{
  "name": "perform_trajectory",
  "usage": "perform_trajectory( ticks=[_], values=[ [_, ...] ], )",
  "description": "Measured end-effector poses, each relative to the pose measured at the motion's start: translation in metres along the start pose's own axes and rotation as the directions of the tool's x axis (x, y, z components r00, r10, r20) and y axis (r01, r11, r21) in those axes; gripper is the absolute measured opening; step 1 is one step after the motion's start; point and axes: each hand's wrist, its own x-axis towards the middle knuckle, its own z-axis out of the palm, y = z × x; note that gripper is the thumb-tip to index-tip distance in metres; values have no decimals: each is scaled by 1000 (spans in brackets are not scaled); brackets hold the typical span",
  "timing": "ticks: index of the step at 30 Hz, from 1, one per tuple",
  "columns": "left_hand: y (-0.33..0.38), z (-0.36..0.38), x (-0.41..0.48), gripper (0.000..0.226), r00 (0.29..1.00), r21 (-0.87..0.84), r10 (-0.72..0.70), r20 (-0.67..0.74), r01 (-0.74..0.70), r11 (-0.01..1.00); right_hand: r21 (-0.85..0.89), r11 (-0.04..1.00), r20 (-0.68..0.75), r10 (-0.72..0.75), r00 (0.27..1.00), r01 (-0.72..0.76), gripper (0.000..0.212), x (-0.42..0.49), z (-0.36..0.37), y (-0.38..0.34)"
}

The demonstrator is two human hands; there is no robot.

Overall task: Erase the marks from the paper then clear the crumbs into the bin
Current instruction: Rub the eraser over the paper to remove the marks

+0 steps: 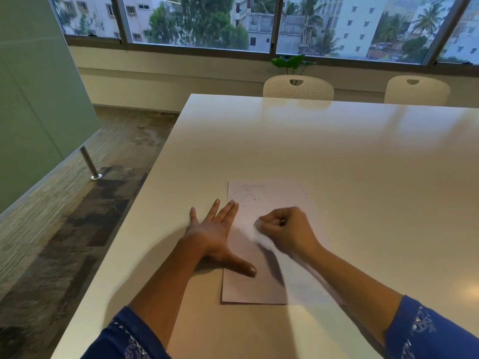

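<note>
paper (255,257) lies flat on the white table (337,151), toward the table's left and near edges, long side running away from the person. its left and near edges show sharp; its right side washes out against the tabletop. bare tabletop runs wide to the far edge and off to the right of the sheet.

left hand (217,235) flat, fingers spread, lying across the paper's left edge: thumb pressed on the sheet's near-left part, two fingertips on the sheet farther up, the rest on the table. right hand (287,226) curled over the middle of the sheet, pinching a small white eraser (258,225) at its fingertips; hand and eraser are blurred.

faint grey scribble (246,189) near the paper's far-left corner. small dark crumbs (257,199) scattered over the sheet's far half, a few just beside the left fingertips.

white chair (298,88) and second chair (417,90) stand at the table's far edge. green plant (293,62) behind the first, under the window (197,22). blue sleeves (430,330) on both forearms.
</note>
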Motion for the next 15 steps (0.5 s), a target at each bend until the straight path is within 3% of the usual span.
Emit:
perform_trajectory(
  ticks=[2, 4, 7, 9, 11, 15],
  values=[
    [1, 0, 0, 151, 1000, 0, -2, -1, 2, 1000, -44, 998, 159, -32, 987, 39, 5, -15, 12, -4],
    [1, 0, -1, 150, 1000, -3, -4, 1, 4, 1000, -80, 995, 193, -51, 980, 67, 4, -16, 13, -6],
    [-1, 0, 0, 151, 1000, -2, 3, 4, -3, 1000, -100, 995, 24, -3, 1000, 5, 7, 5, -1, -4],
    [-1, 1, 1, 152, 1000, -3, 0, -1, 0, 1000, 23, 999, -91, 26, 996, -24, 8, 18, -12, -3],
    [-2, 2, 1, 152, 1000, -3, -1, -6, 1, 1000, 52, 998, -119, 29, 992, -23, 10, 19, -10, -2],
    [-1, 1, 2, 151, 1000, 3, 0, 6, 0, 1000, -115, 981, 112, -142, 984, 155, 7, -10, 13, -7]
  ],
)
